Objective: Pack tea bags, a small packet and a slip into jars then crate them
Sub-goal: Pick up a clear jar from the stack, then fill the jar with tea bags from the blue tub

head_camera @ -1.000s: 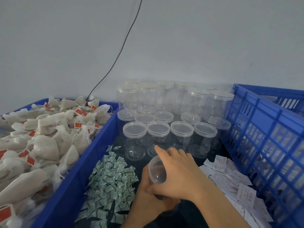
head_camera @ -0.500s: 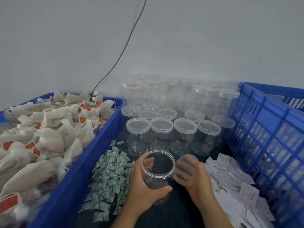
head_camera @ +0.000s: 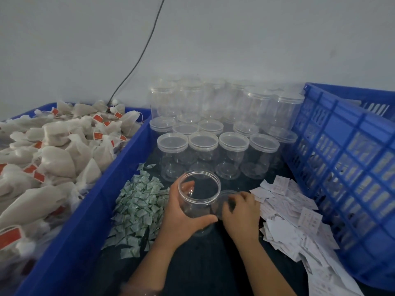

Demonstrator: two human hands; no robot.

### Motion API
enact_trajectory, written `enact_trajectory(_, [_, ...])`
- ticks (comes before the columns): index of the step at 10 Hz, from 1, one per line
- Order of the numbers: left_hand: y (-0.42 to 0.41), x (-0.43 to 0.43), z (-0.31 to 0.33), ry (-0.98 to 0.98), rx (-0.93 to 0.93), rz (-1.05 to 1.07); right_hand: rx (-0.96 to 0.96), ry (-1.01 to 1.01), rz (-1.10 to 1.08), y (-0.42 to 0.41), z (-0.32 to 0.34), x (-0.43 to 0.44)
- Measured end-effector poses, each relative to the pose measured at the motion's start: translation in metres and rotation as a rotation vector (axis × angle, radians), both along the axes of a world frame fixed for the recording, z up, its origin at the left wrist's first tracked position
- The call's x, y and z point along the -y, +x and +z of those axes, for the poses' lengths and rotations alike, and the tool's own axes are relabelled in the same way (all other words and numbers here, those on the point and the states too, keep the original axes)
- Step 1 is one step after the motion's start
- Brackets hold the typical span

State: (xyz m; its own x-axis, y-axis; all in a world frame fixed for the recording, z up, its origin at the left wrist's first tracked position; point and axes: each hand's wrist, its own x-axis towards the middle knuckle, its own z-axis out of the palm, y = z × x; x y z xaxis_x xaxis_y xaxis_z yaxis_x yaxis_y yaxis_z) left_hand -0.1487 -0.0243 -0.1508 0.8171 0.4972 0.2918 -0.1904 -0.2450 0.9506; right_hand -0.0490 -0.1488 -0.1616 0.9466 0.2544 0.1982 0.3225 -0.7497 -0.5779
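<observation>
My left hand (head_camera: 181,214) grips a clear open jar (head_camera: 199,195), upright on the dark table, fingers wrapped round its wall. Just right of the jar, my right hand (head_camera: 241,210) holds its clear lid (head_camera: 227,194) low near the table. White tea bags with red tags (head_camera: 53,150) fill the blue crate on the left. A heap of small green-and-white packets (head_camera: 139,206) lies left of the jar. White paper slips (head_camera: 288,206) are spread on the right.
Several lidded empty clear jars (head_camera: 213,144) stand in rows behind the open jar, up to the wall. A tall blue lattice crate (head_camera: 346,167) closes the right side. The left crate's blue wall (head_camera: 96,208) borders the packets. A black cable runs down the wall.
The lid came off the jar: my right hand moved it from the jar's top down to the right side. My left hand still holds the jar, now upright and open.
</observation>
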Motion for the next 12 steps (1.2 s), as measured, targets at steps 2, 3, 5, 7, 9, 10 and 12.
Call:
enact_trajectory(2, [-0.001, 0.005, 0.005, -0.076, -0.007, 0.002, 0.117, -0.118, 0.136, -0.002, 0.003, 0.003])
enact_trajectory(3, [-0.002, 0.004, 0.006, -0.094, -0.018, 0.028, 0.175, 0.360, 0.167, -0.010, 0.014, 0.000])
enact_trajectory(5, [-0.005, 0.008, 0.012, -0.051, -0.045, 0.053, -0.368, 0.973, 0.387, -0.032, 0.026, -0.028])
enact_trajectory(7, [-0.027, 0.002, 0.030, -0.047, -0.163, 0.102, -0.194, 0.878, 0.601, -0.033, 0.023, -0.035])
enact_trajectory(9, [-0.063, 0.002, 0.088, 0.265, -0.360, 0.122, -0.119, 1.005, 0.657, -0.042, 0.019, -0.040])
enact_trajectory(10, [-0.085, 0.008, 0.122, 0.528, -0.340, 0.203, -0.198, 0.906, 0.620, -0.047, 0.020, -0.035])
enact_trajectory(12, [-0.122, -0.015, 0.174, 1.122, -0.505, 0.424, -0.360, 0.996, 0.786, -0.105, -0.127, 0.010])
